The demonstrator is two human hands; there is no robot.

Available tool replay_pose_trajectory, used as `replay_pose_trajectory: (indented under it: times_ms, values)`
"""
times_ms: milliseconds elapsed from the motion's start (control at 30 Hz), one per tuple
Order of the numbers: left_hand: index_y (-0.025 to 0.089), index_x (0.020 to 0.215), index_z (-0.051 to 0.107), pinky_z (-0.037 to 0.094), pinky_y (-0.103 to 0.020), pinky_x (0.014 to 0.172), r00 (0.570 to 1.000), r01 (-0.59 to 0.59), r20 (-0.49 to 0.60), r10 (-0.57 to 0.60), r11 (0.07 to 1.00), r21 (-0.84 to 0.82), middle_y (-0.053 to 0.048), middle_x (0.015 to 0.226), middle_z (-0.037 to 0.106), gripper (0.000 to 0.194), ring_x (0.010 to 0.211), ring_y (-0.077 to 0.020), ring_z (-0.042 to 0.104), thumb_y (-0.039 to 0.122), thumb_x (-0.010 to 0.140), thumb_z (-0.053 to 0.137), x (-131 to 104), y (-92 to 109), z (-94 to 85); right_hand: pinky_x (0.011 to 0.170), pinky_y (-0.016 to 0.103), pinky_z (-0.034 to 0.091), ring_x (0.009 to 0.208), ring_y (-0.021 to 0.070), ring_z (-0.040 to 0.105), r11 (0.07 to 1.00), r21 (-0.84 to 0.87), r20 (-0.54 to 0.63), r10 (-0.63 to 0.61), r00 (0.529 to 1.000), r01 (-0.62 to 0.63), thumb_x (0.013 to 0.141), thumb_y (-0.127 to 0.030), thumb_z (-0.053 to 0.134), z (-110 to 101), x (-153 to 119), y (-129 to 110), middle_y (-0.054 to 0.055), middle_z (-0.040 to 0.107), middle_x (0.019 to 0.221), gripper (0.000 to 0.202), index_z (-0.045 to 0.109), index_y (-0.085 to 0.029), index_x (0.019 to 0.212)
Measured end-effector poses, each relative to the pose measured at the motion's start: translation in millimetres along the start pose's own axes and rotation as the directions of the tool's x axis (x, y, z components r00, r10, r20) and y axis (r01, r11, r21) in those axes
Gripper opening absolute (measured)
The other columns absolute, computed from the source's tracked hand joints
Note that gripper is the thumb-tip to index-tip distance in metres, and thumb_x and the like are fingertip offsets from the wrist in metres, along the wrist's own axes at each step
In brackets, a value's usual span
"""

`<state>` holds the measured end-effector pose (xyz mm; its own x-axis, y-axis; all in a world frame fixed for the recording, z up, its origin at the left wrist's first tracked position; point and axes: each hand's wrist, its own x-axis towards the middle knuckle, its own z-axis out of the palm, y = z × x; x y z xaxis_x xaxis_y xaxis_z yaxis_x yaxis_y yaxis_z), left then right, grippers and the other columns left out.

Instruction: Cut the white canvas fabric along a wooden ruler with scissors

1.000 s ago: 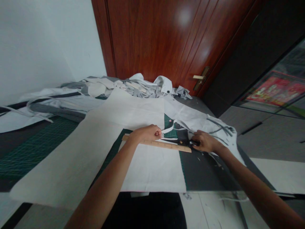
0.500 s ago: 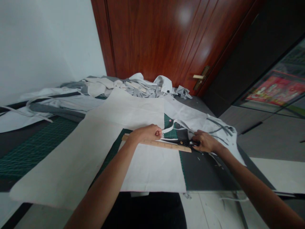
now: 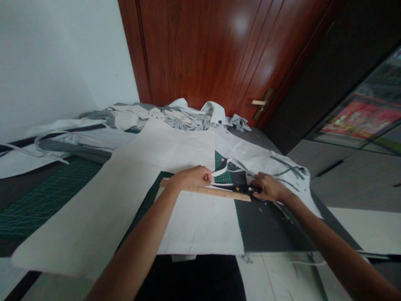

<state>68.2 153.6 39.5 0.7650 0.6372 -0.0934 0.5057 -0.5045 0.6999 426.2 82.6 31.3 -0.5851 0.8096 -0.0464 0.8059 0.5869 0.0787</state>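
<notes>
My left hand (image 3: 199, 176) is closed on the end of a narrow white fabric strip (image 3: 221, 172), just above a wooden ruler (image 3: 216, 192). Black scissors (image 3: 241, 189) lie along the ruler's far edge, their handles in the closed fingers of my right hand (image 3: 266, 187). Under the ruler is a white cloth piece (image 3: 200, 221), which reaches to the table's front edge. The blades are partly hidden near my left hand. Part of a green cutting mat (image 3: 223, 177) shows beyond the scissors.
A large cream cloth (image 3: 103, 209) spreads over the left and back. Fabric scraps (image 3: 188, 119) are heaped by the door (image 3: 194, 50). More white cloth (image 3: 247, 146) with grey strips lies back right. Small scraps dot the dark table (image 3: 266, 230). A cabinet (image 3: 360, 175) stands at right.
The whole view has shifted slightly. Both hands stay in nearly the same place, the left still on the strip and the right still on the scissors.
</notes>
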Motion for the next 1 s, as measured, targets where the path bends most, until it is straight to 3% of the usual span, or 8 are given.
replay_pose_trajectory:
  times_ms: [433,600,800,1000]
  values:
    - [0.017,0.074,0.063,0.032,-0.024,0.06,1.0,-0.023,-0.005,0.023,0.999,-0.04,0.005,0.065,0.055,0.003,0.061,-0.0118,0.046,0.018,0.075,0.06,5.4,-8.7,3.3,0.069,0.033,0.035,0.076,0.0236,0.057,1.0,-0.016,-0.007,0.009,1.0,-0.009,0.09,-0.044,0.062,0.6,0.9,-0.7,0.01,0.064,0.077,0.032,0.065,-0.018,0.072]
    - [0.017,0.073,0.061,0.032,-0.023,0.06,0.995,-0.095,-0.047,0.091,0.99,-0.105,0.005,0.064,0.052,0.004,0.061,-0.0109,0.043,0.019,0.077,0.061,-0.4,-14.9,7.4,0.069,0.032,0.036,0.078,0.0238,0.057,1.0,0.0,0.015,0.021,1.0,-0.021,0.087,-0.04,0.065,-4.0,3.5,-5.0,0.009,0.064,0.077,0.026,0.065,-0.019,0.071]
    - [0.016,0.079,0.062,0.037,-0.022,0.063,0.983,-0.125,-0.15,0.102,0.979,-0.16,0.003,0.071,0.056,0.011,0.066,-0.0114,0.047,0.026,0.084,0.063,-16.5,-26.6,4.9,0.069,0.032,0.036,0.078,0.0233,0.057,1.0,0.002,0.019,0.013,1.0,-0.013,0.085,-0.039,0.067,-6.2,11.6,-7.5,0.009,0.064,0.077,0.025,0.066,-0.019,0.071]
    - [0.016,0.088,0.065,0.041,-0.024,0.069,0.989,-0.112,-0.103,0.105,0.991,-0.07,-0.001,0.079,0.065,0.016,0.071,-0.0133,0.056,0.028,0.095,0.056,-16.8,-20.9,-1.7,0.07,0.032,0.037,0.076,0.0233,0.057,1.0,0.011,0.027,0.003,1.0,-0.003,0.086,-0.041,0.067,-7.6,18.2,-9.7,0.009,0.064,0.077,0.026,0.066,-0.018,0.072]
